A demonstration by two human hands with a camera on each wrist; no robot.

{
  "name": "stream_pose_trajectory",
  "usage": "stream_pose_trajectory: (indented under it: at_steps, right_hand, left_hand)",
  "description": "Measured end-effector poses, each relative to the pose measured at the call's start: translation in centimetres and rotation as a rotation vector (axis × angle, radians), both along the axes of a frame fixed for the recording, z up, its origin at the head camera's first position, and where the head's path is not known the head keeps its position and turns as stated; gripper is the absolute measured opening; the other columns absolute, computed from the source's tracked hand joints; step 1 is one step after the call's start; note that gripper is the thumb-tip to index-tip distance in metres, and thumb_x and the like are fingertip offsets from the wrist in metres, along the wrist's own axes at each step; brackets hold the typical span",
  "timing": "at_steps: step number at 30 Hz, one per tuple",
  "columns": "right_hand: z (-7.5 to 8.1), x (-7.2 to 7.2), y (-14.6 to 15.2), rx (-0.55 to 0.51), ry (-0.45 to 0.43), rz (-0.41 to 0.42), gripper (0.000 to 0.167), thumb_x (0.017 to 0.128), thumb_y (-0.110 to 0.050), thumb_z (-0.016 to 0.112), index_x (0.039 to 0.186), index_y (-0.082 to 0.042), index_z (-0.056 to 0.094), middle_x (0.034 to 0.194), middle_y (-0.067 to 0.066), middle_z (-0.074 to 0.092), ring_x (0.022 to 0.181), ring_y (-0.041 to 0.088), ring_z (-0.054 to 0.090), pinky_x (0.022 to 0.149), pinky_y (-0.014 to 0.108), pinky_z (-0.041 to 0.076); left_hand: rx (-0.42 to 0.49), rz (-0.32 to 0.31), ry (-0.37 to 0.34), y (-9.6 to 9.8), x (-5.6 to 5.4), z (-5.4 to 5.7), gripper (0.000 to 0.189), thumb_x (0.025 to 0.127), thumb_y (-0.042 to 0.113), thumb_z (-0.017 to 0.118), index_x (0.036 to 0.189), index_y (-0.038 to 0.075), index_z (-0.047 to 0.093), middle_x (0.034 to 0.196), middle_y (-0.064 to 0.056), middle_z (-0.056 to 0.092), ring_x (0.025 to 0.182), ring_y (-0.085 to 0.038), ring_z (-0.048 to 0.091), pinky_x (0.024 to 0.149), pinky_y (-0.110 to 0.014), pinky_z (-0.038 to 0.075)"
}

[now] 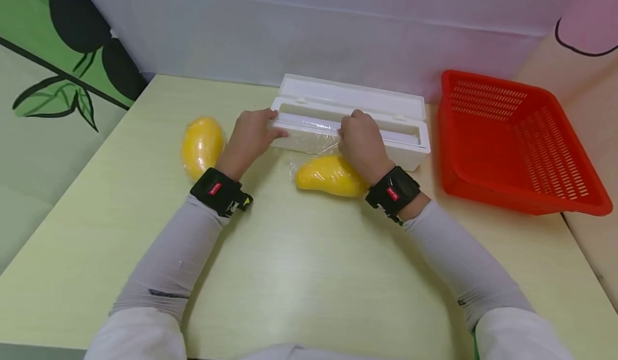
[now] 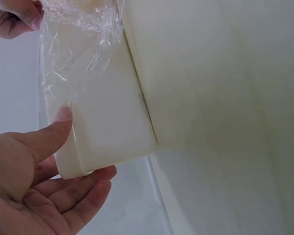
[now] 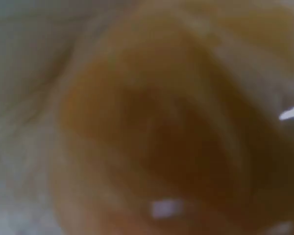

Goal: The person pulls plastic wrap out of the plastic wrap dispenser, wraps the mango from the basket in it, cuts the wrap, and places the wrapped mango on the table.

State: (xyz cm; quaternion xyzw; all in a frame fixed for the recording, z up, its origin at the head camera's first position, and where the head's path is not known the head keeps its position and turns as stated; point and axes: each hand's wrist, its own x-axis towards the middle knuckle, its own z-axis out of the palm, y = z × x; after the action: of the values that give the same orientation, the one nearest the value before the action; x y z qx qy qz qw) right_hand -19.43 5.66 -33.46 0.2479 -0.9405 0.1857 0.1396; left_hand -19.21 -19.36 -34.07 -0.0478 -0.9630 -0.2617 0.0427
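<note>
A white cling film box [image 1: 407,157] lies with its lid [image 1: 352,96] tipped back, a roll [image 1: 309,120] inside. My left hand [image 1: 251,137] grips the box's left end, thumb on the front and fingers round the end in the left wrist view. Over the box's front hangs clear cling film [image 2: 90,34]. My right hand [image 1: 362,142] has curled fingers pinching the film at the box's front edge. Below that hand lies a yellow mango [image 1: 330,176] with film about it; it fills the right wrist view as a blur. Another mango [image 1: 203,145], shiny with film, lies left of my left hand.
A red plastic basket [image 1: 449,161] stands to the right of the box on the pale table [image 1: 289,274]. Behind the box rises a pale cloth-like wall [image 1: 314,38]. A printed green panel [image 1: 29,43] borders the table's left side.
</note>
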Motion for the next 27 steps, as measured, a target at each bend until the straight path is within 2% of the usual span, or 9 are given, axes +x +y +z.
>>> stream_pose_trajectory:
  at_steps: [2,4,9,15,20,27]
  right_hand:
    - [0.2,0.1,-0.3,0.0,-0.016,-0.007,0.018,0.095,-0.006,0.061,0.092,0.009,0.071,0.084,0.019,0.06,0.081,0.034,0.056,0.078,0.042,0.046]
    - [0.4,0.0,-0.4,-0.003,-0.025,-0.007,0.018,0.096,-0.006,0.062,0.094,0.009,0.071,0.085,0.018,0.061,0.082,0.033,0.056,0.078,0.041,0.046]
    - [0.5,0.0,-0.6,0.012,-0.026,-0.006,0.019,0.096,-0.006,0.06,0.092,0.009,0.07,0.082,0.018,0.059,0.08,0.033,0.054,0.078,0.041,0.045]
    - [0.3,0.0,-1.2,0.034,-0.007,0.013,0.021,0.097,-0.007,0.058,0.09,0.009,0.069,0.082,0.017,0.058,0.081,0.033,0.053,0.079,0.041,0.045]
    - [0.3,-0.1,-1.4,0.048,-0.004,0.0,0.02,0.097,-0.006,0.057,0.091,0.009,0.069,0.083,0.017,0.059,0.082,0.033,0.054,0.08,0.041,0.046]
    - [0.4,0.0,-1.6,0.033,-0.032,-0.006,0.019,0.097,-0.006,0.058,0.092,0.009,0.069,0.084,0.017,0.059,0.082,0.032,0.054,0.079,0.04,0.046]
  left_hand:
    - [0.011,0.013,0.012,0.2,0.1,0.1,0.059,0.087,0.03,0.077,0.133,-0.003,0.06,0.131,-0.02,0.063,0.114,-0.034,0.06,0.1,-0.043,0.047]
    - [0.02,0.026,0.015,0.2,0.1,0.3,0.059,0.087,0.029,0.078,0.133,-0.003,0.06,0.133,-0.019,0.061,0.121,-0.034,0.059,0.103,-0.043,0.045]
    - [0.026,0.019,-0.005,0.4,0.0,0.4,0.06,0.088,0.029,0.077,0.134,-0.003,0.058,0.136,-0.019,0.059,0.122,-0.034,0.057,0.105,-0.042,0.044]
    - [0.029,0.037,-0.01,0.5,0.2,0.1,0.06,0.088,0.03,0.077,0.134,-0.003,0.059,0.136,-0.019,0.06,0.112,-0.033,0.059,0.098,-0.042,0.047]
    - [0.039,0.036,0.015,0.7,0.2,0.0,0.056,0.086,0.028,0.079,0.13,-0.003,0.062,0.127,-0.02,0.065,0.097,-0.031,0.057,0.087,-0.04,0.047]
    - [0.032,0.045,-0.004,0.8,0.2,0.2,0.058,0.087,0.028,0.078,0.133,-0.003,0.06,0.13,-0.02,0.063,0.098,-0.031,0.057,0.087,-0.04,0.048]
